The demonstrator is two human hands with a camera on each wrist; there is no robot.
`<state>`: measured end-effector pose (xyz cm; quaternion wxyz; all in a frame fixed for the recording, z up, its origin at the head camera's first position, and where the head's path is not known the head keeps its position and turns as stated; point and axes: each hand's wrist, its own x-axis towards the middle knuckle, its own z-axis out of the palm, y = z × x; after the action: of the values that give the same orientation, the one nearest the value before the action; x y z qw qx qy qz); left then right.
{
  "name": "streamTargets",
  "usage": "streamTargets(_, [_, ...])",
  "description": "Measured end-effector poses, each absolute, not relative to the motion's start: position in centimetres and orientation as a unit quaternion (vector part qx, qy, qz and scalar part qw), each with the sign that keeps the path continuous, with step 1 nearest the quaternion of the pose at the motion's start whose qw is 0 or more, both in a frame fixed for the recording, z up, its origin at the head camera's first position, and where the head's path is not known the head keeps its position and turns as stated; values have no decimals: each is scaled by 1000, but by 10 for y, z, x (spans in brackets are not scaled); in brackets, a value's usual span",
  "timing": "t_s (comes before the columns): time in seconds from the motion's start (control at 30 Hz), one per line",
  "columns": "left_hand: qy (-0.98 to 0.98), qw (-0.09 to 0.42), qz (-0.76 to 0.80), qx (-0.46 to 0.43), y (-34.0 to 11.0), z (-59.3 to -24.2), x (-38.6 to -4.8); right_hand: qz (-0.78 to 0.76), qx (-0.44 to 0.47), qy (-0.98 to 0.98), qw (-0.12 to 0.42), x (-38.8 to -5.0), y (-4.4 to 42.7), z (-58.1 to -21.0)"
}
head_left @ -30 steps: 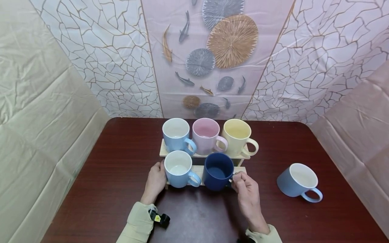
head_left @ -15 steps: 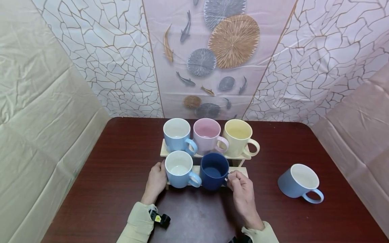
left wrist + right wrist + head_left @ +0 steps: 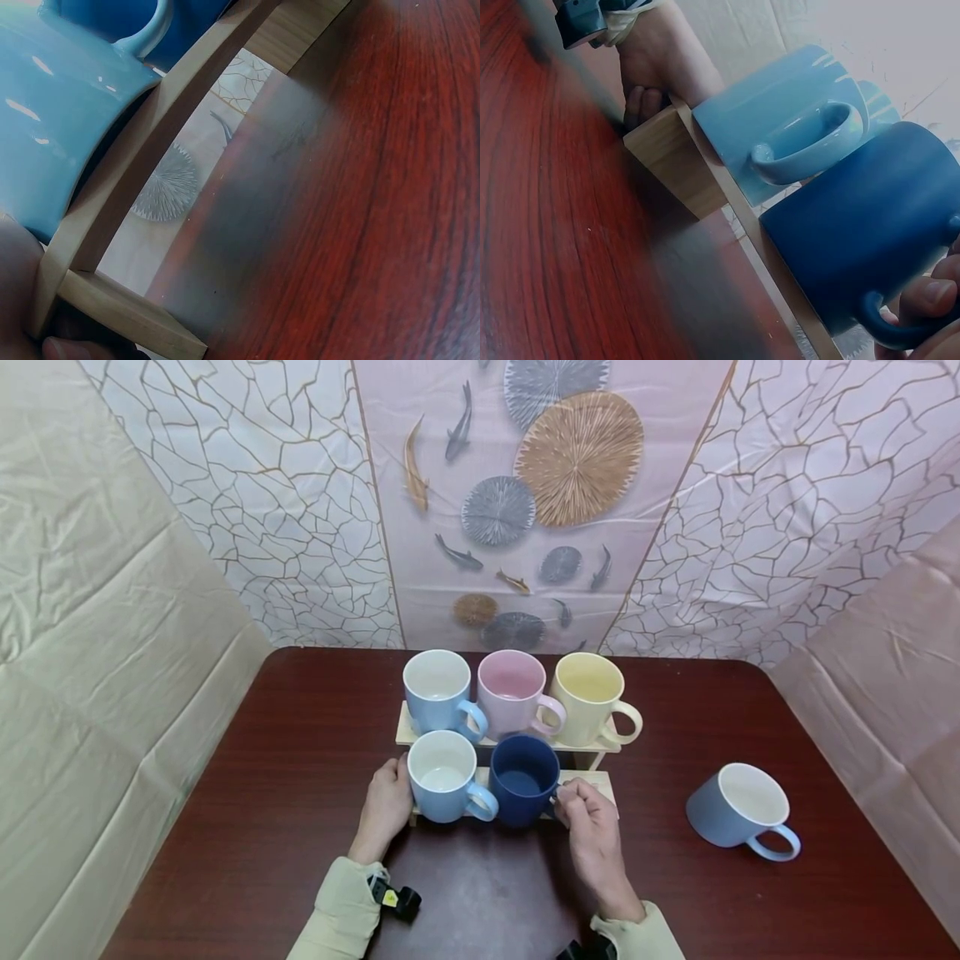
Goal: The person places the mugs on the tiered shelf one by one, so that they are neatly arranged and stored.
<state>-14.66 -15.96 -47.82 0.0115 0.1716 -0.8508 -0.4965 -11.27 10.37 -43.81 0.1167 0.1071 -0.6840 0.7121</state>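
A two-tier wooden rack (image 3: 587, 783) stands on the table with mugs on both tiers. My left hand (image 3: 386, 806) grips the left end of its lower tier; the right wrist view shows the fingers (image 3: 641, 103) curled under the board. Close beside that hand, on the lower tier, is a light blue mug (image 3: 442, 800). To its right, a dark blue mug (image 3: 522, 793) sits upright on the same board, its base touching the wood in the right wrist view (image 3: 862, 225). My right hand (image 3: 594, 843) pinches the handle of the dark blue mug.
On the upper tier are a light blue mug (image 3: 435, 710), a pink mug (image 3: 510, 714) and a yellow mug (image 3: 585, 714). Another blue mug (image 3: 723, 814) with a white inside stands at the table's right. Fabric walls (image 3: 300, 527) surround the table (image 3: 285, 802).
My right hand has slid the dark blue mug left along the lower tier, closer to the light blue mug. The left hand stays on the rack's end.
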Motion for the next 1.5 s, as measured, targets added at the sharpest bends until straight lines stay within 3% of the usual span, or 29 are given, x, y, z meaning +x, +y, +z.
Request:
streamTargets(1.07, [-854,16,-493,167,-160,-477,-146,693,112,-708,83,-114,99,-434])
streamTargets(1.5, [-851,11,-495,173,-159,-476,-146,634,65,-766,79,-110,103,-426])
